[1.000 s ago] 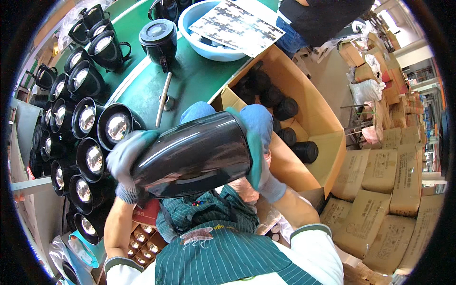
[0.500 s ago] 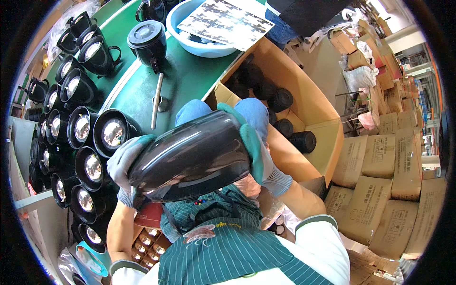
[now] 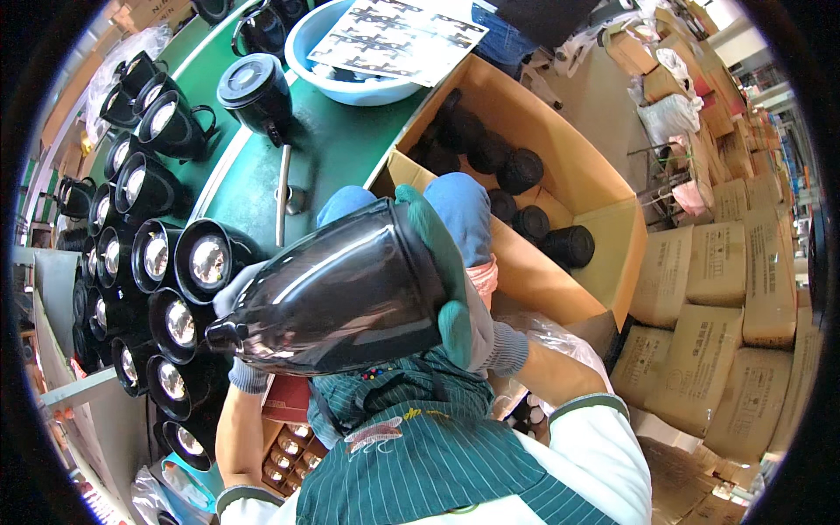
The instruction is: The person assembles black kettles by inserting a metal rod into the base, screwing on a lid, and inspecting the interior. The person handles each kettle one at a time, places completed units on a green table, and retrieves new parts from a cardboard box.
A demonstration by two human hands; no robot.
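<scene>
A glossy black jug body [image 3: 341, 289] lies tilted across my lap, its narrow end with a small dark projection toward the left and its wide end toward the right. My right hand [image 3: 446, 271], in a green and grey glove, clasps the wide end, fingers over the top edge and thumb below. My left hand [image 3: 234, 293], in a grey glove, supports the narrow end from behind; its fingers are mostly hidden by the body. On the green table ahead stands a lidded black jug [image 3: 255, 94], beside a metal rod [image 3: 283, 197].
Several black jugs with shiny silver insides [image 3: 210, 261] crowd the left side. A light-blue basin [image 3: 367, 90] with a printed sheet [image 3: 398, 39] on it stands at the back. An open carton [image 3: 604, 197] holding black lids [image 3: 569, 247] is on the right, before stacked cartons [image 3: 700, 367].
The jug body has been turned in my hands, so its narrow end and dark projection now show at the left. My right hand has shifted its hold on the wide end.
</scene>
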